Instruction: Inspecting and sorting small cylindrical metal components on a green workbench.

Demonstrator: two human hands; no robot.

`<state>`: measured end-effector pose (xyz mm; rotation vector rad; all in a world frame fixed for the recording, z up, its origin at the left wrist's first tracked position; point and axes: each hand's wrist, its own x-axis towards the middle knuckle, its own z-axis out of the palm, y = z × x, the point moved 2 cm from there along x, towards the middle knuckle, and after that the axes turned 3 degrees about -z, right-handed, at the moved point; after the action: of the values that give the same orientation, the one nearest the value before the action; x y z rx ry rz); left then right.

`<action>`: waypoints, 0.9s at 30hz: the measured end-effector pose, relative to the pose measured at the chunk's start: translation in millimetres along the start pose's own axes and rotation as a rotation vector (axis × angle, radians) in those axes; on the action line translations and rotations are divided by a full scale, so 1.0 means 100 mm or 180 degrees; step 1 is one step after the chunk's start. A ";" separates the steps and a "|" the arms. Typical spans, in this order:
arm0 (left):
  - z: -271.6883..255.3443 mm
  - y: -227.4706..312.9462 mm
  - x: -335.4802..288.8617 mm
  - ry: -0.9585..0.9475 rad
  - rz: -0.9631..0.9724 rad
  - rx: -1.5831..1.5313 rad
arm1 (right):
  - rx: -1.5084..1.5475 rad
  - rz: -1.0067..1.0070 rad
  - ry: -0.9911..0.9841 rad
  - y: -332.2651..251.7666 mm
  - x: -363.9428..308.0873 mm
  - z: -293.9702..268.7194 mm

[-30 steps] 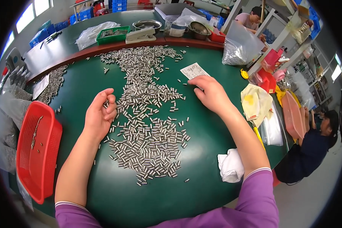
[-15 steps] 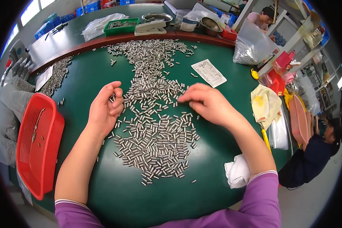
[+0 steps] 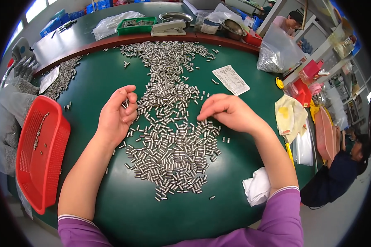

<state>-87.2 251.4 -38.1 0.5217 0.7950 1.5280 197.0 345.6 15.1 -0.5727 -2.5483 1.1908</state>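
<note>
Many short, shiny metal cylinders (image 3: 169,158) lie heaped on a green tabletop, in a broad near patch joined by a narrower band to a far heap (image 3: 165,53). At the band's left edge, my left hand (image 3: 120,113) is half curled, palm inward. A bit of metal shows between its thumb and fingers, apparently a few of these cylinders. My right hand (image 3: 231,112) rests over the right side of the near patch, its bent fingertips drawn together and down among the pieces. Whatever those fingertips may pinch is hidden.
A red plastic basket (image 3: 55,164) with a few pieces inside stands at left, near bags of metal parts (image 3: 8,140). A printed paper slip (image 3: 231,80) lies at right. A white cloth (image 3: 257,187) sits by my right forearm. Another person (image 3: 336,175) works at far right.
My right hand has come slightly nearer to me, and some cylinders by its fingertips have shifted toward the near patch. My left hand keeps its curl. The whole view has turned slightly.
</note>
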 end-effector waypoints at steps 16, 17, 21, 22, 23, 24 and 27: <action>0.03 -0.01 -0.01 0.0040 -0.0023 -0.0044 | -0.0830 -0.0490 0.0653 0.03 0.26 0.16; 0.04 -0.01 -0.01 -0.0009 -0.0020 -0.0046 | -0.1089 -0.0561 0.0816 0.03 0.32 0.18; 0.05 -0.02 0.01 -0.0006 -0.0029 -0.0050 | -0.1207 -0.0624 0.0472 0.13 0.34 0.27; 0.05 -0.01 0.00 -0.0008 -0.0015 -0.0037 | -0.1153 -0.0577 0.0502 0.11 0.30 0.29; 0.05 -0.01 -0.01 -0.0014 -0.0002 -0.0026 | -0.0967 -0.0580 0.0434 0.09 0.27 0.29; 0.05 -0.01 -0.02 0.0008 0.0002 -0.0028 | -0.0783 -0.0581 0.0367 0.07 0.24 0.28; 0.04 0.00 -0.02 -0.0001 0.0009 -0.0015 | -0.0586 -0.0564 0.0192 0.08 0.20 0.18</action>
<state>-84.4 250.4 -35.4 0.5197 0.7905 1.5322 174.0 347.1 -1.2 -0.4044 -2.6106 0.8733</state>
